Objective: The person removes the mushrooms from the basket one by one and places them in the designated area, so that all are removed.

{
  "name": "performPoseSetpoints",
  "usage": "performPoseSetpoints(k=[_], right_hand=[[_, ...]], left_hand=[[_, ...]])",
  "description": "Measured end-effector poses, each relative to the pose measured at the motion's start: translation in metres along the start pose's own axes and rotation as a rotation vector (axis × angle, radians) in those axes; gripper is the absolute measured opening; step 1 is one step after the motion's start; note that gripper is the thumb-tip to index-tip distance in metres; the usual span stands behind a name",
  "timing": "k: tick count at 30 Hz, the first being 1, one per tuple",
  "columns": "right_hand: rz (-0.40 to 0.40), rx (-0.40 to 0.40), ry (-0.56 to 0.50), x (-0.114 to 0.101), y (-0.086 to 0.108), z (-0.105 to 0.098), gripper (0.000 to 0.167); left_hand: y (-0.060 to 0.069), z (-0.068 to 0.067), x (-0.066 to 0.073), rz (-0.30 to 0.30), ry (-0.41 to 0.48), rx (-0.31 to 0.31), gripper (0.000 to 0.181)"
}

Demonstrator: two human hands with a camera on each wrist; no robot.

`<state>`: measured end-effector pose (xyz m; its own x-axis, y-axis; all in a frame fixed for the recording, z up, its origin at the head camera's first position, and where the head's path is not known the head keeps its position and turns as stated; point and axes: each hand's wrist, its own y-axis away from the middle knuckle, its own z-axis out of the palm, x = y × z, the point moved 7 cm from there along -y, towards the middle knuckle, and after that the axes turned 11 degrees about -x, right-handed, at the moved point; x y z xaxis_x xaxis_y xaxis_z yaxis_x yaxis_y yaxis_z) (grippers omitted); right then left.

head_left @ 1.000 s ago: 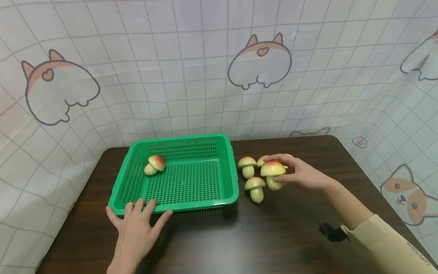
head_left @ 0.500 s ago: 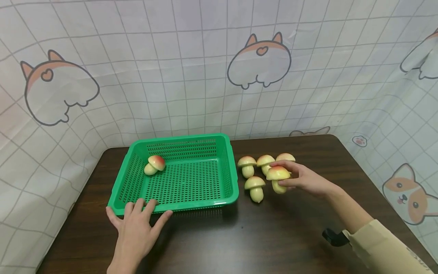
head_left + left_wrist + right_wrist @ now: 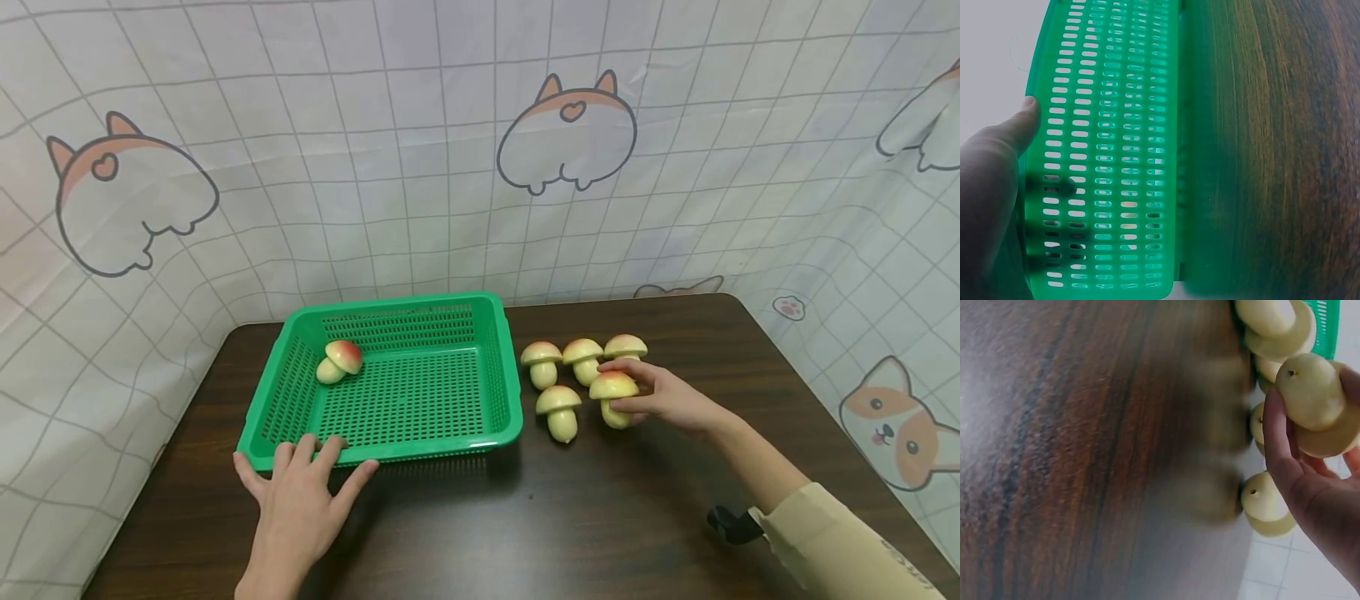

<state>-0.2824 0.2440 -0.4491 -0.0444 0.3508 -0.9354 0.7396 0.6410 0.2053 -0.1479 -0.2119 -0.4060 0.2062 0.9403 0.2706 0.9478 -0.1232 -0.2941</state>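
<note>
My left hand (image 3: pixel 300 508) holds the near rim of a green plastic basket (image 3: pixel 450 447), its fingers over the edge. In the left wrist view the thumb (image 3: pixel 1027 115) presses the rim, and finger shadows show through the slotted wall. Inside the basket lies one toy mushroom (image 3: pixel 342 360) with a red-yellow cap, tipped over. My right hand (image 3: pixel 667 400) pinches another toy mushroom (image 3: pixel 615 387) by its cap, upright; in the right wrist view its pale stem (image 3: pixel 1310 390) faces the camera. Whether it touches the table I cannot tell.
Several more mushrooms stand right of the basket: a front one (image 3: pixel 558 408), a back-left one (image 3: pixel 542 362), a back-middle one (image 3: pixel 582 358) and a back-right one (image 3: pixel 626 345). The dark wooden table (image 3: pixel 525 533) meets a cartoon-print cloth (image 3: pixel 412 208) behind.
My right hand has moved the pinched mushroom slightly right and toward me, uncovering the back mushrooms. The left hand and basket have stayed in place.
</note>
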Motion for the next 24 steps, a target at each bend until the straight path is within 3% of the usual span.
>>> performPoseSetpoints(k=[24], right_hand=[[0.016, 0.034, 0.064, 0.013, -0.004, 0.002, 0.062]], left_hand=[[0.001, 0.0, 0.001, 0.001, -0.006, 0.01, 0.046]])
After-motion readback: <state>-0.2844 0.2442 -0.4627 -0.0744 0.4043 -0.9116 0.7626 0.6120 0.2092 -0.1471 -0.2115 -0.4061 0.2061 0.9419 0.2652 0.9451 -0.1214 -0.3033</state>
